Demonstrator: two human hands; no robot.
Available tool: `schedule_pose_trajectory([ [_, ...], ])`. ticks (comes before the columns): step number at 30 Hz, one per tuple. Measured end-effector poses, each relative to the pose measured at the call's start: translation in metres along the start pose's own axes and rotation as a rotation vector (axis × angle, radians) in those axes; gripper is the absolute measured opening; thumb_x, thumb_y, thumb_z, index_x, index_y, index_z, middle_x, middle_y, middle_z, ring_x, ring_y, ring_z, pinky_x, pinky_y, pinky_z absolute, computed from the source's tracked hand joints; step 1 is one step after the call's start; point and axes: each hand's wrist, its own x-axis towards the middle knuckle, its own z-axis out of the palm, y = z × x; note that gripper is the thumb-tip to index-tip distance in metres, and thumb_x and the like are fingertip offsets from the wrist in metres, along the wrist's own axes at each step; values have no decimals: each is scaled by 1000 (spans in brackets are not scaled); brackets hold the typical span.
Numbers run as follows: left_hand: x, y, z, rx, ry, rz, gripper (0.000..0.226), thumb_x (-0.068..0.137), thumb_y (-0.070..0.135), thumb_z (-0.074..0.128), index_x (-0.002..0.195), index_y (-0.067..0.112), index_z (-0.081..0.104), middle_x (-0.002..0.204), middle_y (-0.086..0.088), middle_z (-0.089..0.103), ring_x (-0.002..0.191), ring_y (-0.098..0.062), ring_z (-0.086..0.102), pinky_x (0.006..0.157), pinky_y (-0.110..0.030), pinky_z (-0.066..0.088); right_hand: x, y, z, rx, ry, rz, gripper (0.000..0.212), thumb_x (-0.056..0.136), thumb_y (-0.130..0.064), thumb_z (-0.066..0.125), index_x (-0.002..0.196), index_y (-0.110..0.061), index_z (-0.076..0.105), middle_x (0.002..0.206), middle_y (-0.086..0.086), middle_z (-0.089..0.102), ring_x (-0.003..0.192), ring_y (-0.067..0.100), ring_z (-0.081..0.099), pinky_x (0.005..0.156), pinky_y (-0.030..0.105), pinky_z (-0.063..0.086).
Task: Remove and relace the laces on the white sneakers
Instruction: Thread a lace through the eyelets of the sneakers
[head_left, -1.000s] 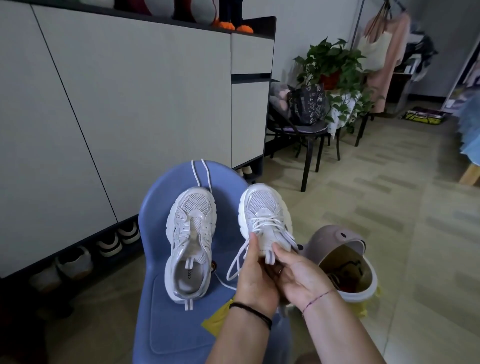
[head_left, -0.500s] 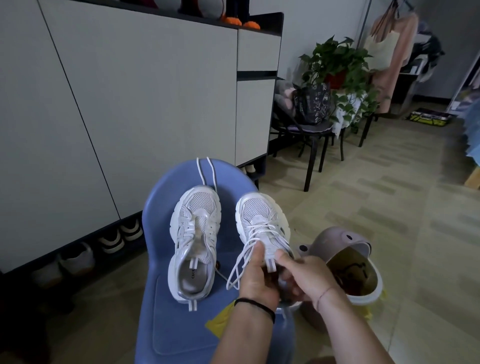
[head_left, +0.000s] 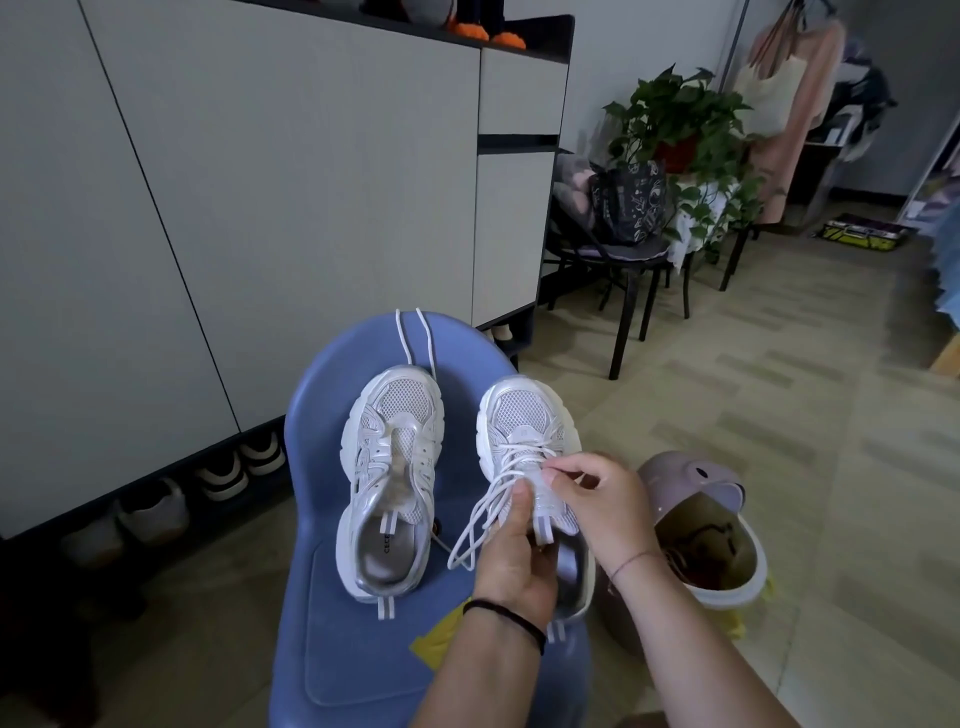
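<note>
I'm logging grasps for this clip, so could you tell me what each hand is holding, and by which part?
The left hand grips the laced sneaker at its tongue and collar; the right hand pinches its lace near the top eyelets.

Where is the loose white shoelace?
Head view: the loose lace lies on the blue chair, just beyond the toe of the left, unlaced sneaker.

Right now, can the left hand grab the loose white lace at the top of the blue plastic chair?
Probably not right away. The left hand is gripping the laced white mesh sneaker, and the unlaced white sneaker sits between it and the loose white lace. Nothing covers the lace.
</note>
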Motion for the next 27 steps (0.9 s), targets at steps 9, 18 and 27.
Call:
schedule_pose_trajectory([
  [9,0,6,-6,-2,-7,-15,33,98,27,51,102,-2,67,89,-17,74,72,-21,73,62,-29,60,3,-1,8,-180,-8,-124,11,85,-22,70,77,-17,64,83,-12,54,76,6,53,72,19,38],
  [18,-7,9,-2,-20,-39,-40,31,100,24,49,95,-1,67,81,-16,74,68,-21,73,70,-33,57,-8,-6,2,-130,5,-38,6,80,-21,74,85,-25,73,95,-6,58,86,8,57,76,15,40],
  [27,-8,5,-5,17,9,-2,22,97,15,53,99,-2,66,85,-15,74,74,-20,71,71,-28,58,-5,-1,6,43,-17,69,11,81,-22,74,73,-27,67,93,0,66,84,10,62,72,19,44],
])
